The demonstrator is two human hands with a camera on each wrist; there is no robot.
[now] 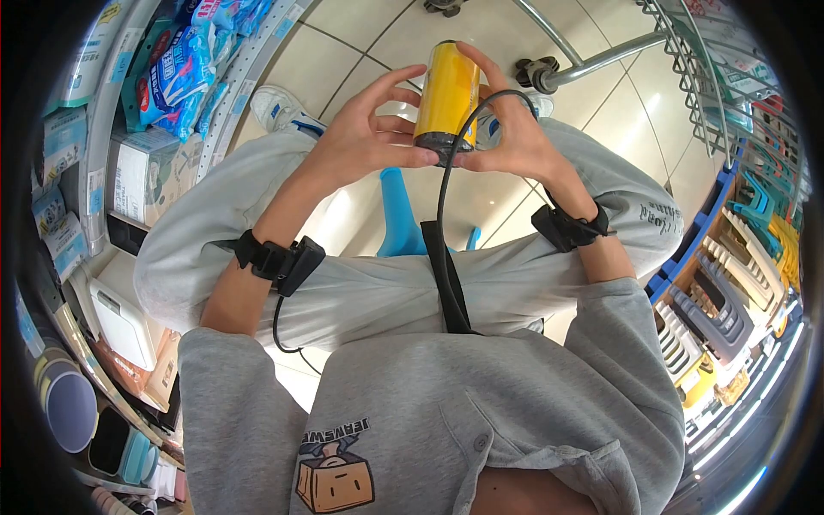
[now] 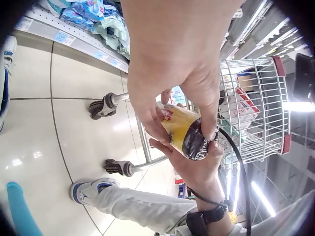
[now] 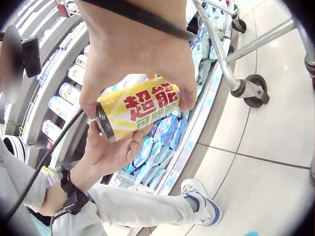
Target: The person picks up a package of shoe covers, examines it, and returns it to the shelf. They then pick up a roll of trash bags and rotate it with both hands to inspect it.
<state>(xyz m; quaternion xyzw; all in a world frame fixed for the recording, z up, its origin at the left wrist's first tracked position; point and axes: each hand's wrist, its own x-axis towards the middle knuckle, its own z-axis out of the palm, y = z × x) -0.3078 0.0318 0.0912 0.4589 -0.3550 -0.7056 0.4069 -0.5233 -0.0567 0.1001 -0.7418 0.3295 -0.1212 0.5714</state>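
Observation:
A yellow roll-shaped package (image 1: 448, 90) with a dark end is held between both hands, above the crossed legs in the head view. The left hand (image 1: 365, 129) grips its left side, thumb at the dark end. On the other side the right hand (image 1: 519, 137) curls round it, index finger near the far end. Red lettering on the yellow wrapper (image 3: 142, 105) shows in the right wrist view. The left wrist view has the dark wrapped end (image 2: 197, 142) between the thumbs. A black cable hangs in front of the package.
A blue stool (image 1: 401, 215) stands below the hands. Shelves with blue packets (image 1: 180, 77) line the left side. A metal cart (image 2: 256, 108) stands ahead, its wheels on the tiled floor (image 1: 343, 51). Plastic goods (image 1: 721, 292) fill the right side.

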